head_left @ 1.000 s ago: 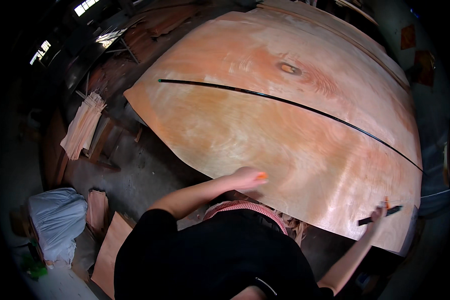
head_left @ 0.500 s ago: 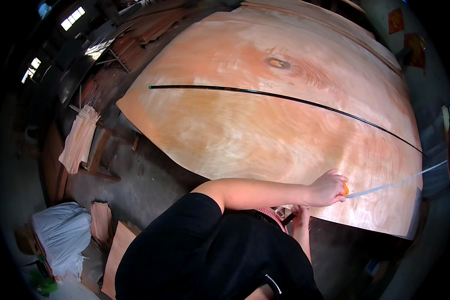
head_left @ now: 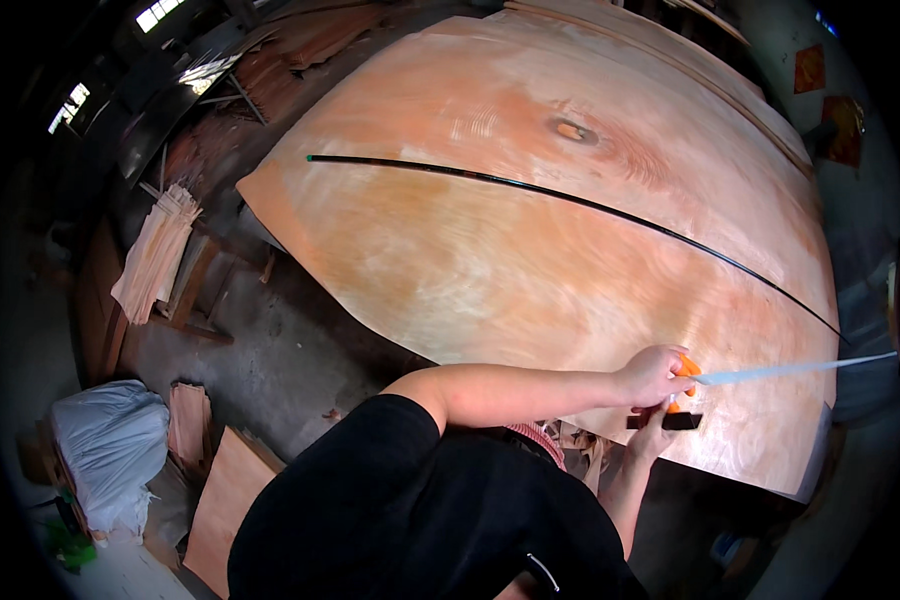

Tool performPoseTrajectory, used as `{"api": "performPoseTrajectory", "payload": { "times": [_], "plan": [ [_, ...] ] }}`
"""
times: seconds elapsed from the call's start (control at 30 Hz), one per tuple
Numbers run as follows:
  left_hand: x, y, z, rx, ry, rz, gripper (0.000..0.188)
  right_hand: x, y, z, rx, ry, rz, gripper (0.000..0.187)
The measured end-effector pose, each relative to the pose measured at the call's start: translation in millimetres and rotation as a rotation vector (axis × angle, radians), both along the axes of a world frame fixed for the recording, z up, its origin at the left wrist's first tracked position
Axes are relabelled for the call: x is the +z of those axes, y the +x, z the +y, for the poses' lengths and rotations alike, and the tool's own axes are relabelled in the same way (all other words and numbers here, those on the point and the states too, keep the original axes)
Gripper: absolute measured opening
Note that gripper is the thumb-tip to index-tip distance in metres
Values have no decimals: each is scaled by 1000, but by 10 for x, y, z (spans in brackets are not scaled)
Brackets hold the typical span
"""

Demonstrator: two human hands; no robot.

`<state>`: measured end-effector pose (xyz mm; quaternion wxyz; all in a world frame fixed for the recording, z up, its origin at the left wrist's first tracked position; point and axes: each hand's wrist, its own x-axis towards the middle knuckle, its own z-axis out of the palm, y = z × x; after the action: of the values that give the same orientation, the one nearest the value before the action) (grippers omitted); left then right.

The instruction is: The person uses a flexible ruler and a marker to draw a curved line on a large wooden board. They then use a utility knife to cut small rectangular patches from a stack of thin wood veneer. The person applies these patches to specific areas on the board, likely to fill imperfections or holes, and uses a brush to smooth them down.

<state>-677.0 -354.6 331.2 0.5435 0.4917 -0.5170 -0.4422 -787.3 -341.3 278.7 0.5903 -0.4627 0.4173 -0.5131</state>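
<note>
My left hand (head_left: 655, 375) reaches across to the right, closed round the orange handle of a long, thin, pale-bladed knife (head_left: 770, 374). Its blade points right, above the wood sheet. Just below it, my right hand (head_left: 654, 436) is closed on a dark rectangular block (head_left: 681, 421), close to the handle. A bit of orange shows between the two hands; I cannot make out which item it belongs to. Under and beyond them spreads a large pale wood veneer sheet (head_left: 450, 270). A long thin black rod (head_left: 570, 199) lies across it, well beyond my hands.
Veneer strips (head_left: 155, 255) lean on a wooden frame at the left. A grey-white covered bundle (head_left: 110, 450) stands at the lower left, near an upright wood panel (head_left: 228, 505). Long wood strips (head_left: 670, 70) run along the sheet's far edge.
My right hand has come up from below the sheet's near edge, bringing the dark block beside my left hand. The knife blade has swung to lie more level. The view has shifted slightly.
</note>
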Motion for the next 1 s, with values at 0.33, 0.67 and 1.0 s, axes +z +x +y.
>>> {"api": "performPoseTrajectory", "payload": {
  "times": [0.33, 0.67, 1.0],
  "plan": [
    [249, 776, -147, 106, -144, -83, 43, 38, 36, 313, 160, -302, 350, 25],
    [-2345, 3518, 1790, 548, 816, -1121, 72, 194, 213, 927, 329, 174, 429, 14],
    [-2604, 4741, 3978, 814, 1230, -1147, 79, -9, 696, 1817, 231, 422, 564, 19]
  ]
}}
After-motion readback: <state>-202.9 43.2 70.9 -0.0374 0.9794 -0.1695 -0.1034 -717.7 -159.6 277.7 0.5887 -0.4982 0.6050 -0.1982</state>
